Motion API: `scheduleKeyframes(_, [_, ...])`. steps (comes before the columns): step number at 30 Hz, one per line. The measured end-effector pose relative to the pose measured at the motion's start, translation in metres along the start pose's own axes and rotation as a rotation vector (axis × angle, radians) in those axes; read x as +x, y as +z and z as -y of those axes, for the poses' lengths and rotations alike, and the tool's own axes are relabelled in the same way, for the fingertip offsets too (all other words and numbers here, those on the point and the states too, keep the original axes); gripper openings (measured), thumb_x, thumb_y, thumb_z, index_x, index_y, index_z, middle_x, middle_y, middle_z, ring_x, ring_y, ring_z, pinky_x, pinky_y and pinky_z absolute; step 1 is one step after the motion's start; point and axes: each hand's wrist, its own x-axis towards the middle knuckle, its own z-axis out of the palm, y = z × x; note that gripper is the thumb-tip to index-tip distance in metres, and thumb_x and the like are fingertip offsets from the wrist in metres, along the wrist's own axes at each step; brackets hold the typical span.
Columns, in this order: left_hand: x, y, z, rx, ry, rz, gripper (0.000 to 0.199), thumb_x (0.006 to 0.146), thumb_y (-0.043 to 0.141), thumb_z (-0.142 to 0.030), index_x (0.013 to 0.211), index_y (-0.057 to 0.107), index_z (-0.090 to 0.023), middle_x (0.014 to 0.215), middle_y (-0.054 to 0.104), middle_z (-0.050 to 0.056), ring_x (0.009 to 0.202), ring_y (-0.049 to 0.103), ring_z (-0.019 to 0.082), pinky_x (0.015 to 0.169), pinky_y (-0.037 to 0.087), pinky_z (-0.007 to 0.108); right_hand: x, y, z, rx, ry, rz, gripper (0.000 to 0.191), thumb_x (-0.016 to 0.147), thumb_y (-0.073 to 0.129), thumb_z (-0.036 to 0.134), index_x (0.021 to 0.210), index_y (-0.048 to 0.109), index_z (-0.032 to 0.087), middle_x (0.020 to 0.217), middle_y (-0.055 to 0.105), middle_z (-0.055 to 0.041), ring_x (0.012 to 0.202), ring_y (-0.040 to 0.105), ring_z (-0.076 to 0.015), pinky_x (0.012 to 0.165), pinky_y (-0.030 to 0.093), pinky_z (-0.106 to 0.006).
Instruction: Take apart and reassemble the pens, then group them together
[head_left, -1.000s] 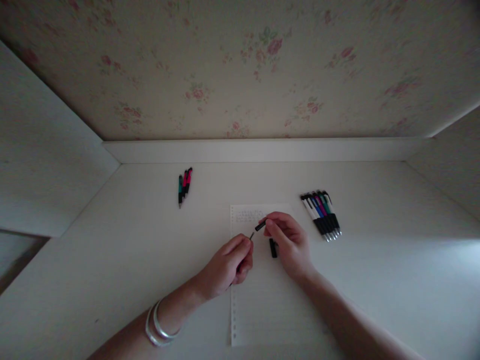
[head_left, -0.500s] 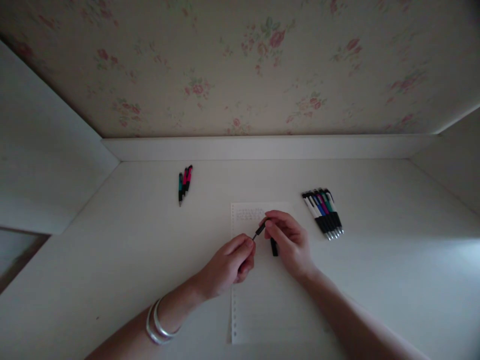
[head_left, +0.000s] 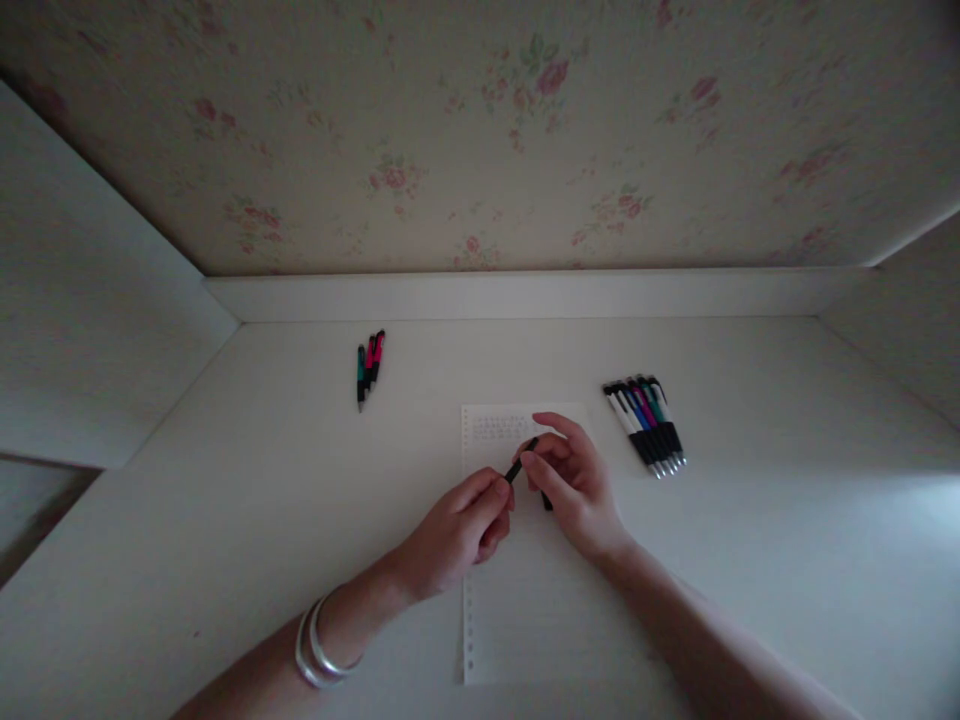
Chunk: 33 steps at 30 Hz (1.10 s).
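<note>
My left hand (head_left: 474, 515) is closed in a pinch on the lower end of a slim black pen part (head_left: 514, 470). On the upper part of the same piece, my right hand (head_left: 574, 485) pinches with thumb and fingers, its index finger raised off it. Whatever lies inside my left fingers is hidden. Under my right hand, a second black piece (head_left: 547, 500) shows, partly covered by the fingers. Both hands are over a sheet of lined paper (head_left: 517, 630) with punched holes down its left edge and handwriting at the top.
A row of several pens (head_left: 646, 428) with black grips lies to the right of the paper. Two pink pens and one green pen (head_left: 361, 375) lie at the back left. A white ledge (head_left: 525, 296) and a flowered wall close off the back of the white table (head_left: 300, 500).
The black part has come down against my left fingers, covering the thin rod that showed between. My right index finger has lifted, and the fingers hide more of the second black piece.
</note>
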Motion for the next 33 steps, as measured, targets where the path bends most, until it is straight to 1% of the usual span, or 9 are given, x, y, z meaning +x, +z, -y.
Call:
scheduleKeyframes(5, [0.0011,0.0009,0.0019,0.023,0.048,-0.010,0.038,0.092,0.053,-0.056,0.089,0.052,-0.018,0.060,0.040,-0.007,0.048,0.028,0.008,0.044,0.020,0.021,-0.0025,-0.0020,-0.0006,-0.053,-0.013,0.059,0.040,0.087,0.065,0.030,0.125,0.053,0.024,0.076,0.067,0.0007,0.063,0.059,-0.0139,0.055,0.046,-0.026])
scheduleKeyframes(9, [-0.0002,0.0008,0.0017,0.100,0.086,-0.016,0.033,0.090,0.060,-0.049,0.098,0.054,-0.017,0.065,0.037,-0.007,0.055,0.031,0.009,0.049,0.024,0.023,-0.0049,-0.0026,0.0005,-0.103,-0.057,0.137,0.038,0.089,0.064,0.030,0.125,0.054,0.024,0.075,0.068,-0.0002,0.074,0.066,-0.0178,0.067,0.052,-0.031])
scheduleKeyframes(14, [-0.0033,0.0005,-0.0025,0.123,0.086,-0.018,0.020,0.091,0.059,-0.037,0.093,0.053,-0.018,0.066,0.038,-0.007,0.057,0.030,0.010,0.053,0.025,0.024,-0.0062,-0.0029,0.0004,-0.140,-0.056,0.209,0.022,0.090,0.064,0.032,0.109,0.063,0.023,0.082,0.073,-0.0036,0.076,0.070,-0.0186,0.071,0.055,-0.033])
scheduleKeyframes(20, [-0.0017,-0.0043,0.0030,0.017,0.118,0.020,0.001,0.084,0.050,-0.019,0.084,0.050,-0.019,0.066,0.041,-0.004,0.059,0.034,0.011,0.054,0.027,0.025,-0.0044,-0.0041,-0.0031,-0.171,-0.058,0.193,0.017,0.089,0.065,0.031,0.103,0.066,0.022,0.085,0.075,-0.0052,0.079,0.070,-0.0190,0.073,0.055,-0.033])
scheduleKeyframes(22, [-0.0014,-0.0050,0.0051,0.003,0.153,0.008,0.006,0.083,0.047,-0.016,0.085,0.052,-0.018,0.069,0.046,-0.002,0.062,0.037,0.012,0.057,0.030,0.025,-0.0043,-0.0039,-0.0038,-0.171,-0.055,0.182,0.017,0.089,0.066,0.031,0.103,0.066,0.022,0.085,0.075,-0.0052,0.080,0.070,-0.0194,0.073,0.055,-0.033])
scheduleKeyframes(25, [-0.0021,-0.0034,0.0049,0.047,0.158,-0.018,0.010,0.091,0.049,-0.022,0.095,0.056,-0.017,0.075,0.054,0.000,0.065,0.041,0.013,0.058,0.031,0.025,-0.0053,-0.0028,-0.0044,-0.111,-0.013,0.196,0.017,0.089,0.065,0.032,0.104,0.064,0.023,0.081,0.074,-0.0037,0.068,0.069,-0.0170,0.064,0.054,-0.030])
scheduleKeyframes(28, [-0.0028,-0.0008,0.0035,0.072,0.190,0.011,0.026,0.095,0.054,-0.038,0.109,0.053,-0.016,0.083,0.060,0.003,0.065,0.045,0.012,0.055,0.033,0.024,-0.0064,-0.0015,-0.0042,-0.012,0.050,0.197,0.018,0.090,0.064,0.033,0.105,0.062,0.023,0.079,0.072,-0.0017,0.048,0.058,-0.0106,0.049,0.048,-0.025])
scheduleKeyframes(30, [-0.0028,0.0004,0.0033,0.049,0.218,0.045,0.036,0.094,0.056,-0.046,0.114,0.049,-0.016,0.086,0.062,0.004,0.062,0.047,0.011,0.053,0.034,0.023,-0.0061,-0.0011,-0.0033,0.037,0.081,0.175,0.021,0.089,0.066,0.035,0.105,0.061,0.022,0.078,0.071,-0.0023,0.053,0.059,-0.0115,0.048,0.047,-0.024])
scheduleKeyframes(33, [-0.0022,0.0010,0.0039,0.030,0.172,0.064,0.041,0.091,0.058,-0.054,0.106,0.047,-0.018,0.078,0.062,0.001,0.053,0.045,0.009,0.050,0.035,0.022,-0.0045,-0.0006,-0.0010,0.085,0.111,0.166,0.025,0.086,0.068,0.038,0.104,0.061,0.021,0.077,0.070,-0.0028,0.058,0.061,-0.0134,0.047,0.046,-0.023])
